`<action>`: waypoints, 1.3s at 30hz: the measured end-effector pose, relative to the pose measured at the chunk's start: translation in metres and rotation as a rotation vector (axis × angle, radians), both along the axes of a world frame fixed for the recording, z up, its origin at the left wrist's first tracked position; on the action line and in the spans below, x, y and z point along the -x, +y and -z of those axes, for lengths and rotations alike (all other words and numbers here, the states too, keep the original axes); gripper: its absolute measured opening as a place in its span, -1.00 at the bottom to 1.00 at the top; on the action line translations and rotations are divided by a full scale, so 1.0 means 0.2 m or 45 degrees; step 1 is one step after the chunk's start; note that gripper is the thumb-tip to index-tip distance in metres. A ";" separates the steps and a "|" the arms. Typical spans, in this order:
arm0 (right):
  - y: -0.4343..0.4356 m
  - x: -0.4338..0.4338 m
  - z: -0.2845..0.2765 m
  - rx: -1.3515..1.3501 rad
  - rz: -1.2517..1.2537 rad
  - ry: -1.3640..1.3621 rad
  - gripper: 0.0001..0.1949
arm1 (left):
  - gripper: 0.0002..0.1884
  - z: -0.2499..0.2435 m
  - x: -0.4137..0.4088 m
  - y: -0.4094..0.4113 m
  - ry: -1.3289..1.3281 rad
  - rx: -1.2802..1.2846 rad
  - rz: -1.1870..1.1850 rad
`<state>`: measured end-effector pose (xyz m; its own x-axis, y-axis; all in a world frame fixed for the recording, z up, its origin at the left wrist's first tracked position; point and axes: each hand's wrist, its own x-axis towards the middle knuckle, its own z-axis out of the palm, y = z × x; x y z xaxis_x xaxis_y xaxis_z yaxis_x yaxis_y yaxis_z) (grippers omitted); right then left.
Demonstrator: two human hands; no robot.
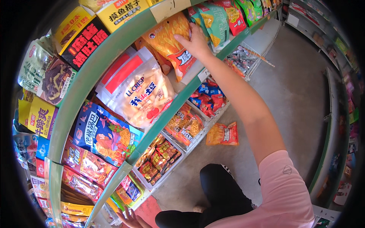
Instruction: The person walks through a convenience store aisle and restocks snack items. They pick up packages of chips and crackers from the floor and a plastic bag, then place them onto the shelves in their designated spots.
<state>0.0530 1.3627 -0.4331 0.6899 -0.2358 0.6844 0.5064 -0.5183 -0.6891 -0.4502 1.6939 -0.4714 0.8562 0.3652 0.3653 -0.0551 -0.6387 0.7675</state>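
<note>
My right hand (196,42) reaches up to the shelf and lies on an orange snack bag (168,37), its thumb on the bag's front and the other fingers at the bag's far edge. Whether it grips the bag is not clear. Left of that bag stands a clear bag of potato sticks (142,91) with a red top band. Teal snack bags (214,25) are on the other side of my hand. Low at the bottom edge, my left hand (132,218) is partly in view, fingers spread, near the lower shelf. A similar orange bag (223,134) lies on the floor.
Green shelf edges (162,119) curve across the left. Below them are trays of wrapped snacks (159,161), a bin of red and blue packets (208,98) and a wire basket (245,59). More stocked shelves (325,114) line the right side of the concrete aisle (293,71).
</note>
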 end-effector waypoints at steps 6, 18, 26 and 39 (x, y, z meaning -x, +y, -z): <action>0.00 0.04 0.13 -0.039 0.004 -0.004 0.00 | -0.43 0.11 0.00 0.02 0.120 -0.019 0.148; -0.21 0.00 0.12 -0.196 -0.522 0.067 0.01 | -0.36 -0.29 -1.08 -0.77 0.070 0.554 0.999; -0.28 0.22 0.05 -0.545 -0.740 0.142 -0.43 | -0.07 -0.10 -1.74 -1.15 -0.331 0.411 0.512; -0.72 0.41 -0.18 -0.673 -0.981 0.512 -0.66 | -0.80 -0.50 -1.37 -1.23 -0.558 0.243 0.824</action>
